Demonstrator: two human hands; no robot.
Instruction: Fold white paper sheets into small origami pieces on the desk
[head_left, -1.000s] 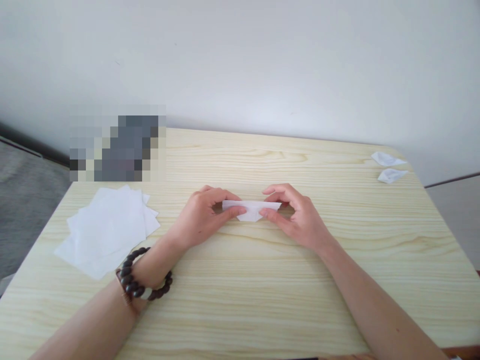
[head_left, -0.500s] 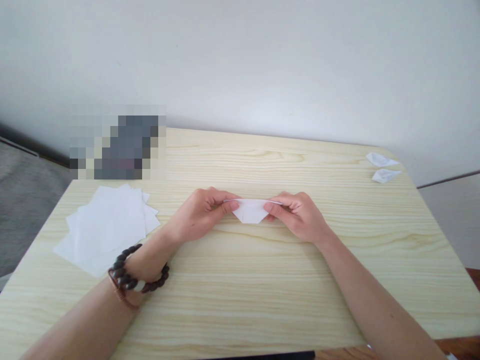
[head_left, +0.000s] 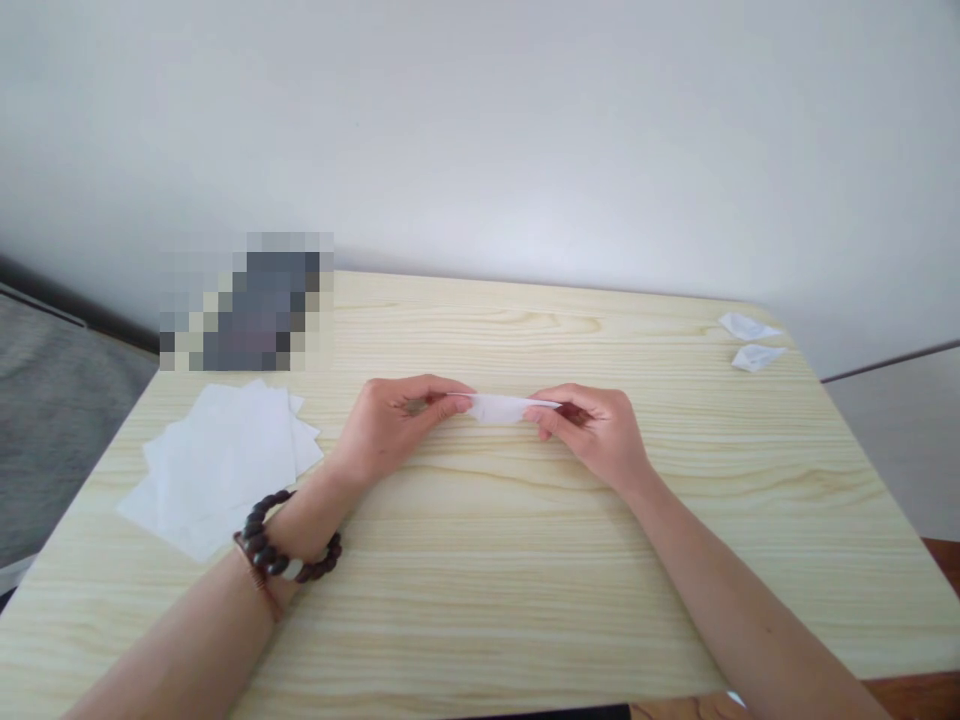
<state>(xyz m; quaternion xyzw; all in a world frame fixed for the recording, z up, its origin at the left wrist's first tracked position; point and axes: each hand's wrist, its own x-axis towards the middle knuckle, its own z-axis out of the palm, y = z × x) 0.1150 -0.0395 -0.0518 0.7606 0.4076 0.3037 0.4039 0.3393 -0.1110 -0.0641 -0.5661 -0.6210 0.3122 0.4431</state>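
A small folded piece of white paper [head_left: 499, 408] is stretched level between my two hands over the middle of the table. My left hand [head_left: 397, 420] pinches its left end between thumb and fingers. At the other end, my right hand [head_left: 589, 425] grips the paper the same way, thumb towards me. The paper shows as a narrow strip with a straight upper edge; its underside and the ends inside my fingers are hidden.
White paper sheets [head_left: 225, 455] lie in a loose, fanned stack on the left. Two folded white paper pieces [head_left: 750, 326] rest at the far right corner. A blurred dark object [head_left: 259, 310] is at the back left of the wooden table [head_left: 480, 580], near the wall [head_left: 525, 140].
The folded paper has tilted, so its front face looks shallower and its lower corners show less. Both hands keep their pinch on it. The view has shifted slightly.
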